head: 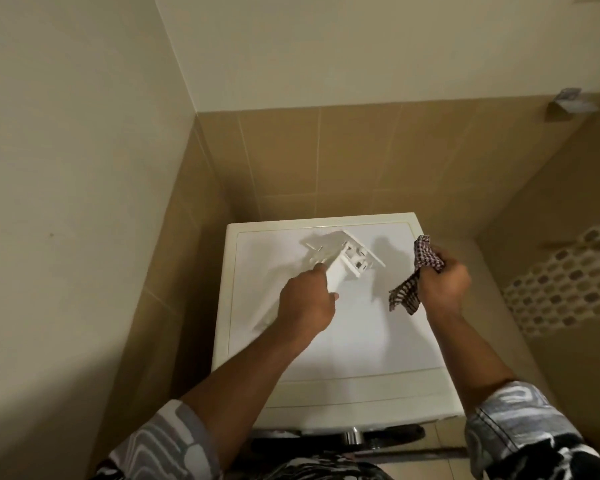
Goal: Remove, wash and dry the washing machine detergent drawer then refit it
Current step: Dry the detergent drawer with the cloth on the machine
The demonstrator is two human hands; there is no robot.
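Observation:
The white plastic detergent drawer [347,263] is out of the machine and held tilted above the top of the white washing machine [361,341]. My left hand [307,304] grips the drawer's near end, its front panel pointing away to the right. My right hand [442,287] holds a dark checked cloth [413,285] bunched in the fist, a little to the right of the drawer and apart from it. Cloth ends hang out above and below that hand.
The machine stands in a corner between a cream wall on the left and tan tiled walls [326,157] behind. To the right is a mosaic-tiled strip [561,278] in a recess. A small metal fitting [568,102] sits on the wall at upper right.

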